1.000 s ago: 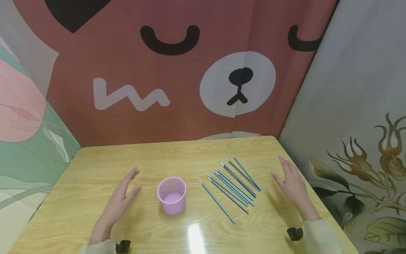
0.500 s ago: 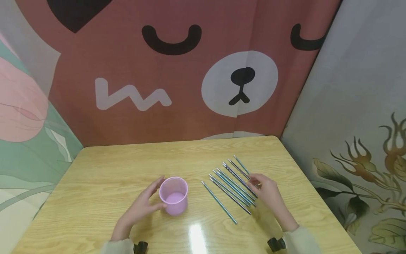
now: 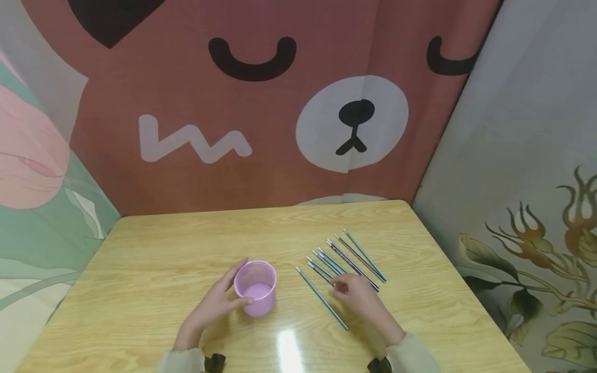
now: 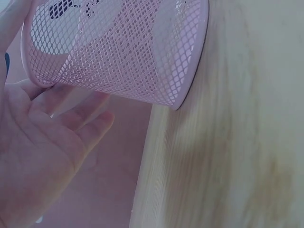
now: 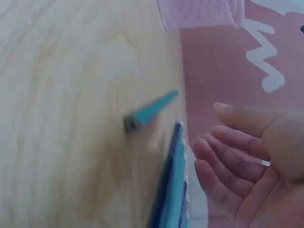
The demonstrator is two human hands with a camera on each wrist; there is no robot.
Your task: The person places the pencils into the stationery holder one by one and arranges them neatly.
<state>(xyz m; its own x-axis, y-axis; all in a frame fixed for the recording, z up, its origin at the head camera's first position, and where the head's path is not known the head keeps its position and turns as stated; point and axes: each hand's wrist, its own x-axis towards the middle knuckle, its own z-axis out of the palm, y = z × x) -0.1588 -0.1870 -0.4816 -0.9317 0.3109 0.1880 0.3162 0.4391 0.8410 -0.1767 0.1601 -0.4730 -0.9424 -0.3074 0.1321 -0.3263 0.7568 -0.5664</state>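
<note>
My left hand (image 3: 216, 300) grips a pink mesh pen holder (image 3: 262, 307), which stands upright on the table. Its thumb lies on the near side of the rim and its fingers on the far left side; the left wrist view shows the mesh wall (image 4: 114, 52) beside the palm. Over the near ends of a fanned group of teal and dark pencils (image 3: 352, 257) hovers my right hand (image 3: 364, 299), fingers loosely bent. The right wrist view shows no pencil between thumb and fingers. One teal pencil (image 3: 322, 298) lies apart, between the pen holder and the group.
Everything stands on a light wooden table (image 3: 163, 248) with rounded far corners. A curtain with a bear face (image 3: 261, 181) hangs behind its far edge, and a flower-patterned cloth (image 3: 503, 155) hangs along the right side.
The left hand has come rightward from the table and taken hold of the pen holder. My right hand has moved in from the right, passing over the pencils toward the group's left side.
</note>
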